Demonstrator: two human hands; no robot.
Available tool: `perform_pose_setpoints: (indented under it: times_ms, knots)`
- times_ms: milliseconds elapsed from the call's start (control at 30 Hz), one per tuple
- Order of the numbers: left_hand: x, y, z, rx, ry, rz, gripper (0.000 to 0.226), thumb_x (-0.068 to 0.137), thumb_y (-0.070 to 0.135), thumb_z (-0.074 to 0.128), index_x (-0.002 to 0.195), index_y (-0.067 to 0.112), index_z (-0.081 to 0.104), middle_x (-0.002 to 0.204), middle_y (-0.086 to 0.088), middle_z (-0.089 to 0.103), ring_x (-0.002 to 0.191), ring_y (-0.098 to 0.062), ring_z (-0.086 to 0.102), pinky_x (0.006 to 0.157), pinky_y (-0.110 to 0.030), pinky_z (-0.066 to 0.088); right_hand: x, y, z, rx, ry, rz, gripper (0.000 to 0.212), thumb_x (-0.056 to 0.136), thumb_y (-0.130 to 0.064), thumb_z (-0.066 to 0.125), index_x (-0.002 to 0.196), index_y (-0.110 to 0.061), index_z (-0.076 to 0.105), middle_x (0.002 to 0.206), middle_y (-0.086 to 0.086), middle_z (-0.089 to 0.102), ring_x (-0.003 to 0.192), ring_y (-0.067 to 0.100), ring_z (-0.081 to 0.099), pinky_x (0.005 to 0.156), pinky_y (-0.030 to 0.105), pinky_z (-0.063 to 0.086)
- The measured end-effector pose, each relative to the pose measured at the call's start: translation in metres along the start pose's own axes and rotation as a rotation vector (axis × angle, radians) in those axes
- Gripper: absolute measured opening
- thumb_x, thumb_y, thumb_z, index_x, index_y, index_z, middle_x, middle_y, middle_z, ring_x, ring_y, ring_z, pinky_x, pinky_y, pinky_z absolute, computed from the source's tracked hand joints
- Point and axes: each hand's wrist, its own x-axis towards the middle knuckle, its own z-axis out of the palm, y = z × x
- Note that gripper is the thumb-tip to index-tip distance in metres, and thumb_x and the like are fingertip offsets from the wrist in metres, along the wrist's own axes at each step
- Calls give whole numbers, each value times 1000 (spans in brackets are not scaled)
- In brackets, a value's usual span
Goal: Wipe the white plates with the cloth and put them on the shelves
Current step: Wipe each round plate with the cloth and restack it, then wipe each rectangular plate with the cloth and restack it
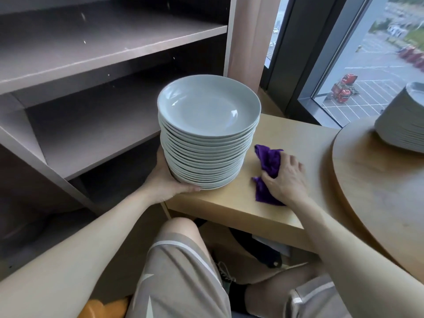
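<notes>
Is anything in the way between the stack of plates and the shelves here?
Nothing visible is. The stack of plates stands at the left edge of the table, right beside the shelves, whose visible boards hold nothing. Only the left hand, gripping the stack's base, is on that side; the cloth and right hand lie opposite.

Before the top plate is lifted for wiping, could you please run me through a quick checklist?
1. Cloth in hand: right hand grips the purple cloth on the small table: ok.
2. Stack steadied: left hand holds the plate stack at its base: ok.
3. Stack wholly on the table: cannot tell, the hand hides its left edge.
4. Shelf room: the shelf beside it shows bare board: ok.
5. Top plate clean: cannot tell.
</notes>
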Motion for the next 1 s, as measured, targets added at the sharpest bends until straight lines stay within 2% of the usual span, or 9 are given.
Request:
perform_pose_setpoints:
  times_ms: [67,233,367,467,567,700,733,833,1000]
  knots:
    - [-1,2,2,11,17,10,154,35,69,98,154,46,3,130,47,32,128,8,36,100,-16,34,-1,21,-16,-2,13,71,76,87,-54,65,147,-18,34,146,14,43,131,38,39,112,49,35]
    - [1,2,2,56,-7,12,140,36,75,94,150,44,20,145,23,41,134,-3,40,105,-26,36,-44,46,-28,-37,39,128,78,83,-52,67,145,-16,37,143,14,44,128,38,40,110,47,34]
    - [1,1,-2,125,-16,-21,131,37,82,89,145,50,23,132,36,36,125,2,38,97,-18,36,-58,35,-20,-55,-109,7,84,83,-55,68,149,-24,27,150,8,36,132,33,33,110,46,32]
    - [0,3,-5,174,-23,-54,139,38,86,86,151,48,15,140,28,33,125,2,35,101,-23,34,-51,4,-11,-15,-214,-74,100,74,-73,68,150,-29,22,153,3,30,138,30,27,115,45,30]
    - [0,7,-5,228,-30,-62,135,38,87,84,149,50,16,149,22,39,128,0,39,103,-24,38,-42,-29,3,23,-225,-121,115,66,-89,62,155,-32,16,160,2,23,147,30,18,123,48,22]
    - [0,12,-9,295,-26,-16,121,37,90,81,137,57,22,128,34,43,119,2,44,94,-21,43,-27,-51,15,63,-191,-134,126,54,-105,39,157,-38,14,164,0,20,151,30,13,125,51,14]
    - [1,12,-9,313,-28,-13,121,37,91,81,137,56,22,129,33,45,118,2,45,93,-21,42,-24,-51,18,67,-175,-145,128,50,-109,33,156,-40,15,163,0,21,151,29,14,124,51,14]
    - [12,10,-11,363,-45,-13,128,36,90,81,143,48,25,140,21,52,123,-3,49,100,-29,48,-18,-45,24,80,-122,-179,118,52,-109,29,153,-48,20,159,-3,29,147,26,20,122,50,19]
    - [37,5,-14,382,-79,-3,123,35,87,85,142,46,40,136,26,55,127,-1,51,106,-33,48,-6,-37,24,50,-85,-221,108,62,-105,31,152,-46,23,155,-4,36,144,26,27,120,45,23]
